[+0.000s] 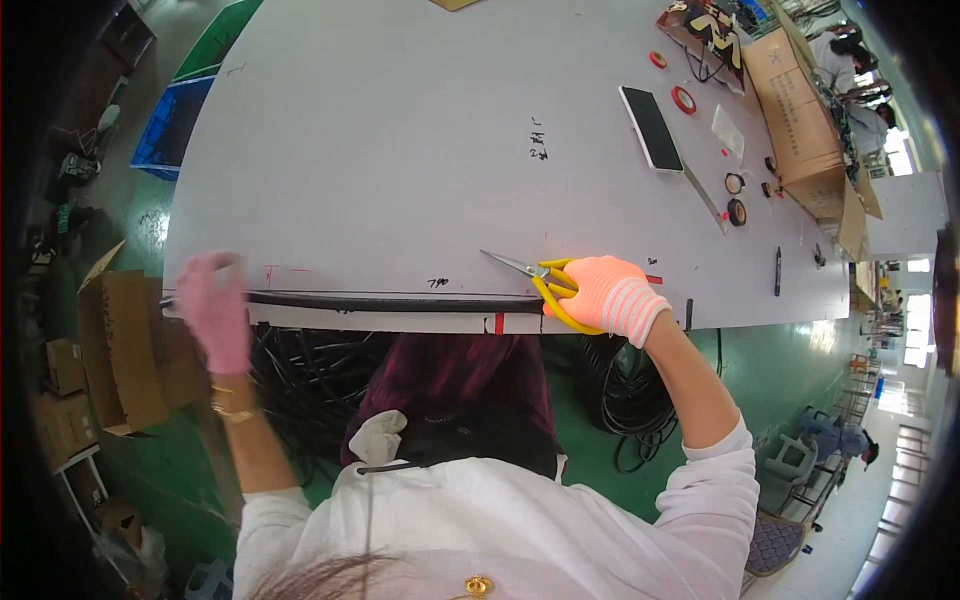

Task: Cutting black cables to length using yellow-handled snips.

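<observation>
A pair of scissors (555, 288) with yellow handles is in my right hand (612, 295), which wears an orange glove with pale stripes at the cuff. Its blades are nearly together and point left over the table. Along the near edge of the table lies a long black tube or cable (400, 303), its right end close to the scissors' handles. My left hand (212, 305), in a pink glove, is over the left end of the tube. Motion smears its fingers, so I cannot tell whether it grips the tube.
The grey table (380, 150) bears a white-edged phone (651, 128), a steel ruler (705, 198), tape rolls (737, 212) and a black marker (778, 271). Cartons (800, 125) stand far right and at left (125, 350). Coiled black cable (625, 395) lies below the edge.
</observation>
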`<action>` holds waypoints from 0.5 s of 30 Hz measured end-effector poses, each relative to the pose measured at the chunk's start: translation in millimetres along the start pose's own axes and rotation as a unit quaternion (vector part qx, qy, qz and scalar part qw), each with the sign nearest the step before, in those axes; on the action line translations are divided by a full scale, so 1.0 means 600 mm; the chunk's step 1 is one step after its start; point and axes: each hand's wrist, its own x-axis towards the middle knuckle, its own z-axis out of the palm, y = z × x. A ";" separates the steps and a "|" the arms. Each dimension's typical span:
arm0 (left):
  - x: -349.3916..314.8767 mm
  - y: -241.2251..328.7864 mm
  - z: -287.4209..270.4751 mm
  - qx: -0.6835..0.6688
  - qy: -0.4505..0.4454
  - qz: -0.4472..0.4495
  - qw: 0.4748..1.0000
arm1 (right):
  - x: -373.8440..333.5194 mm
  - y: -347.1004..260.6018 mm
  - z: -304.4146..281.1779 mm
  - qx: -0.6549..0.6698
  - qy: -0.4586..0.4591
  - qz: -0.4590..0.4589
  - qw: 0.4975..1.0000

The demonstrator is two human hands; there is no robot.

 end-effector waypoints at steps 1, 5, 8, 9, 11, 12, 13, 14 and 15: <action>-0.008 0.077 -0.002 -0.078 0.017 0.045 0.996 | -0.006 0.000 -0.005 0.000 -0.004 0.005 1.000; -0.024 0.356 -0.037 -0.258 -0.229 0.209 0.915 | -0.005 0.006 0.003 -0.018 0.009 -0.014 1.000; -0.039 0.426 -0.011 -0.281 -0.236 0.232 0.901 | -0.008 0.002 0.000 0.008 0.017 -0.032 0.999; -0.044 0.437 0.000 -0.271 -0.246 0.224 0.903 | -0.010 0.002 -0.001 0.012 0.019 -0.034 0.999; -0.047 0.451 0.007 -0.260 -0.236 0.210 0.912 | -0.011 0.005 -0.003 0.023 0.017 -0.039 0.999; -0.046 0.455 0.008 -0.257 -0.237 0.214 0.912 | -0.011 0.007 -0.003 0.028 0.018 -0.040 0.999; -0.043 0.459 0.008 -0.252 -0.236 0.217 0.913 | -0.009 0.009 -0.004 0.019 0.020 -0.036 0.999; -0.043 0.460 0.008 -0.247 -0.236 0.220 0.914 | -0.009 0.010 -0.004 0.010 0.022 -0.034 0.999; -0.043 0.462 0.009 -0.242 -0.236 0.222 0.915 | -0.009 0.012 -0.004 0.013 0.024 -0.037 0.999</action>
